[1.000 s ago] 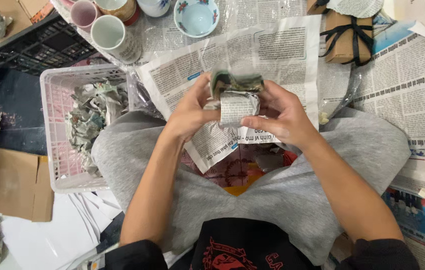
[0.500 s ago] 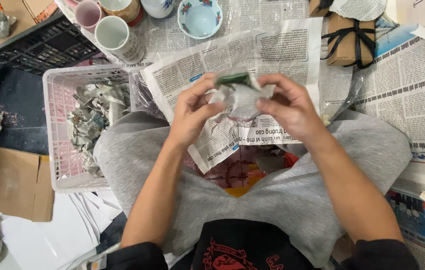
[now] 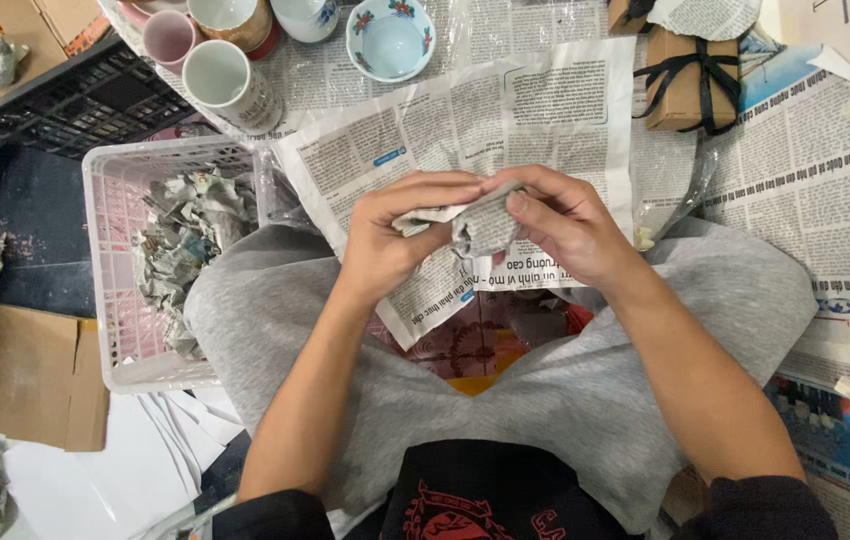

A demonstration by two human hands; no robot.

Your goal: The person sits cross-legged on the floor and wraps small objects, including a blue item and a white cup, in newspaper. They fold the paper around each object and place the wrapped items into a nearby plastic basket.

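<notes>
Nearest the camera we see grey-trousered knees (image 3: 705, 300), crossed, with both forearms reaching forward over them. The left hand (image 3: 390, 235) and right hand (image 3: 560, 225) meet above the lap, both closed on one newspaper-wrapped bundle (image 3: 480, 222). The bundle sits between the two palms, fingers of each hand curled over its top; what is inside the paper is hidden. Its long axis runs roughly left to right, the left end pressed into the left palm, the right end under the right thumb.

Under the hands a loose newspaper sheet (image 3: 465, 120) lies spread, its near corner draped over the lap.

Left of the knees stands a white plastic basket (image 3: 105, 300), holding a heap of crumpled newspaper parcels (image 3: 185, 240).

Farther out, on newspaper-covered floor: a white mug (image 3: 230, 85), a pink cup (image 3: 167, 38), a small painted bowl (image 3: 390, 38), its well bare, and a brown box tied with black ribbon (image 3: 690, 80).
</notes>
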